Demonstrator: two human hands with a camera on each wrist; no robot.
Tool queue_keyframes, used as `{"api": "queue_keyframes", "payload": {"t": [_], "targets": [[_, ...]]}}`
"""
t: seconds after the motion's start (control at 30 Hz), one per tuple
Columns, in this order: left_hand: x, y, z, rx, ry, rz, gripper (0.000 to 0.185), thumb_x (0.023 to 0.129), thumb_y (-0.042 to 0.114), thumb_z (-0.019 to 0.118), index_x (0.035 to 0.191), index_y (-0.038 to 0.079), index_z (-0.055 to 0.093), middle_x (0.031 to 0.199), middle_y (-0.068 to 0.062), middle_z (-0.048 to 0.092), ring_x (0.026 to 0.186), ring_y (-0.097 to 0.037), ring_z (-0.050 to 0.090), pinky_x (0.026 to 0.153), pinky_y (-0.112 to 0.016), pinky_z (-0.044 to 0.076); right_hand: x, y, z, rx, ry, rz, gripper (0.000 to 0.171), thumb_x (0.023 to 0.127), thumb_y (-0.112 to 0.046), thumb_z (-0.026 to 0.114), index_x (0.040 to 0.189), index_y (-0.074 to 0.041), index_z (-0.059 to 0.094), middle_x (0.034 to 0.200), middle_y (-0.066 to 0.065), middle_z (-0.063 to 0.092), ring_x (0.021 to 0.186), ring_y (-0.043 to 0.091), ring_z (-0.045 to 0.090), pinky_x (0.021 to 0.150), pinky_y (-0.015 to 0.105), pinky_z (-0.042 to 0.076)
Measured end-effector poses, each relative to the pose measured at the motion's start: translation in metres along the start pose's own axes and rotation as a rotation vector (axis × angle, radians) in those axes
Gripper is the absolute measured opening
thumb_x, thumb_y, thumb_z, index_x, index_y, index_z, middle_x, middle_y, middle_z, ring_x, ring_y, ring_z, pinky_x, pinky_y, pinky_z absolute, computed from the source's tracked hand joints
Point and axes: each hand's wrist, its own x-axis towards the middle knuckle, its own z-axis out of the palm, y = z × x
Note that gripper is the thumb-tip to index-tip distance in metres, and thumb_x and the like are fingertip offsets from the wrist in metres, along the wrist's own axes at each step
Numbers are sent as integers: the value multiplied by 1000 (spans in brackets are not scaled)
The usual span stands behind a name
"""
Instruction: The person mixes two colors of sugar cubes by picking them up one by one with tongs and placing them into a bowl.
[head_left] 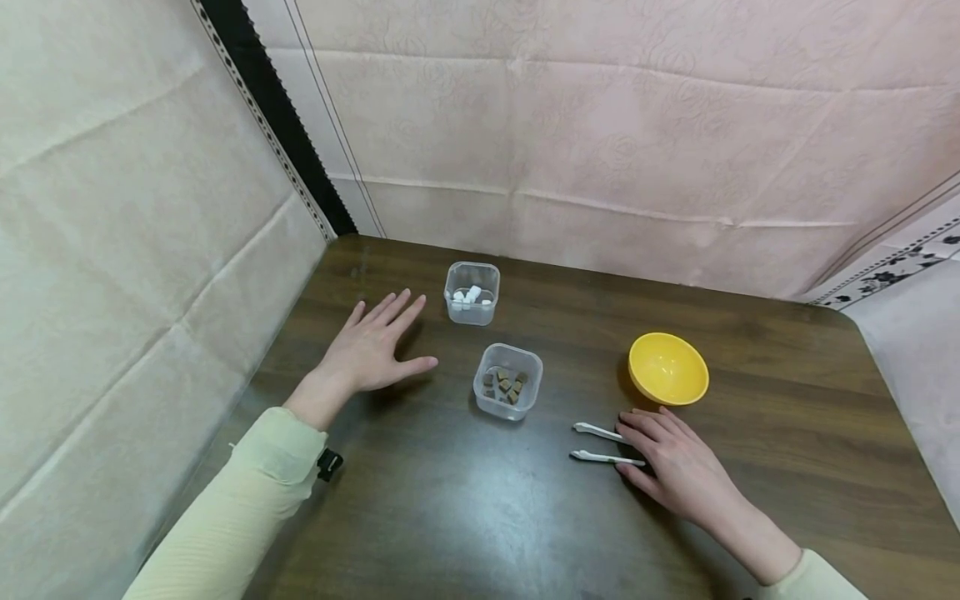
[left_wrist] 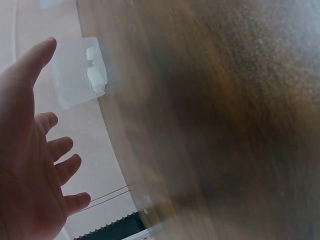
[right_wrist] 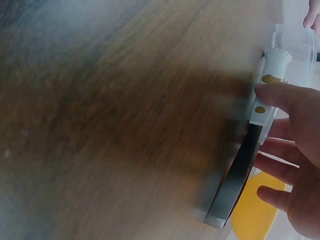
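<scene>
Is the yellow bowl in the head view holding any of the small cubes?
No, the yellow bowl shows only its bare inside, while the cubes sit in the two clear containers to its left.

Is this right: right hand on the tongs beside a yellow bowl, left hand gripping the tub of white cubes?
Not quite. In the head view the left hand lies open on the table, apart from the tub of white cubes. The right hand does touch the tongs beside the yellow bowl.

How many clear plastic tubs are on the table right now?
2. One tub with white pieces sits at the back, just right of the left hand. The other tub, holding brown pieces, sits nearer, left of the tongs. None seems hidden.
</scene>
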Motion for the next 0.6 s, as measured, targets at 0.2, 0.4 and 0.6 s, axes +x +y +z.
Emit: {"api": "queue_keyframes", "payload": {"t": [0.2, 0.4, 0.6], "targets": [[0, 0, 0, -5, -2, 0, 103, 97, 77, 55, 174, 26, 9, 180, -8, 8, 165, -34, 13, 132, -66, 4, -3, 2, -1, 4, -1, 20, 59, 77, -30, 94, 124, 1, 75, 128, 16, 72, 122, 39, 66, 108, 65, 49], [0, 0, -1, -1, -6, 1, 103, 97, 77, 56, 174, 26, 9, 180, -7, 8, 165, -33, 13, 132, -65, 5, -8, 5, 0, 20, -9, 43, 58, 78, -30, 94, 126, -2, 76, 130, 15, 72, 123, 38, 66, 108, 65, 49], [2, 1, 1, 1, -4, 5, 103, 97, 76, 56, 174, 26, 10, 180, -8, 10, 165, -34, 13, 132, -66, 6, -9, 4, -1, 38, 2, 50, 58, 78, -28, 94, 126, -1, 76, 129, 14, 73, 122, 37, 67, 106, 66, 50]]}}
